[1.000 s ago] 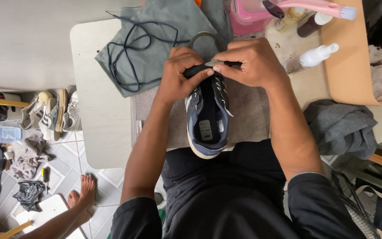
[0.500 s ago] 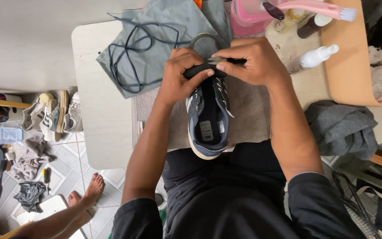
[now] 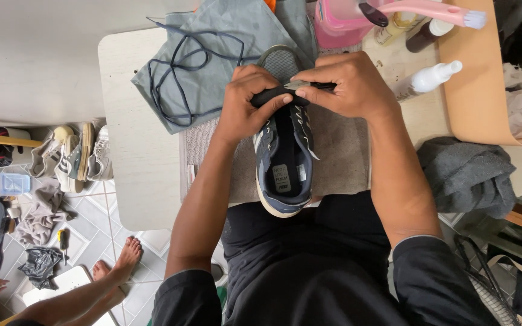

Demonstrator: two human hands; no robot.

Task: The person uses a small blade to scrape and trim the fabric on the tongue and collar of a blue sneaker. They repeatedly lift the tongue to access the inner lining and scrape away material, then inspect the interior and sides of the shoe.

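Two hands are on the navy and grey laceless running shoe (image 3: pixel 283 163), which lies heel toward the person on a grey towel mat (image 3: pixel 345 157) on the pale desk (image 3: pixel 140 181). At the shoe's toe end, the left hand (image 3: pixel 246 108) has its fingers (image 3: pixel 273 104) curled tight around a dark, narrow tool handle (image 3: pixel 267 96), thumb pressed along it. Right beside it, the right hand (image 3: pixel 348 87) pinches the other end of that dark piece between thumb and fingers (image 3: pixel 309 90), closed firmly. Just beyond the shoe's toe, a grey insole (image 3: pixel 279 60) peeks out. Left of the shoe, a dark blue shoelace (image 3: pixel 182 72) loops loosely over a blue-grey cloth (image 3: pixel 225 36). Right of the shoe, a white spray bottle (image 3: pixel 427 78) lies on its side, and a crumpled dark grey cloth (image 3: pixel 466 175) sits at the desk's edge.
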